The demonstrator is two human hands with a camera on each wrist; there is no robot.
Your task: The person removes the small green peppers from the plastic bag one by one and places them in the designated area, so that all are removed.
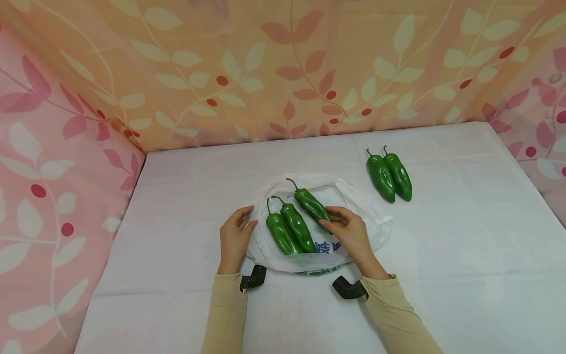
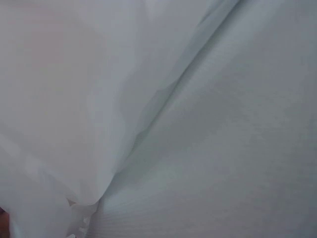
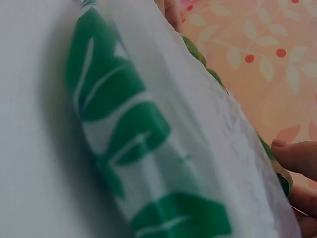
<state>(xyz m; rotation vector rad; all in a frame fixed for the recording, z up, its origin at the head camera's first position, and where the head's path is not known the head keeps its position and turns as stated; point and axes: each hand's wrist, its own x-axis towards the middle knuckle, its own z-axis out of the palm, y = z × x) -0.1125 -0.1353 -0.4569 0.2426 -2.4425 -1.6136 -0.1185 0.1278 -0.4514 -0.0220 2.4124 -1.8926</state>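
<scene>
A white plastic bag lies spread open on the table, its rim rolled back. Inside it, two green chili peppers lie side by side on the left. A third green chili pepper slants over the bag's middle, stem pointing up and left; my right hand pinches its lower end between thumb and fingers. My left hand holds the left edge of the bag between thumb and fingers. In the right wrist view, the bag's green leaf print is close up, with the right thumb beyond the rim.
Two more green chili peppers lie together at the back right of the white-covered table. Floral curtains stand behind the table and at both sides. A black wrist device sits at each sleeve cuff.
</scene>
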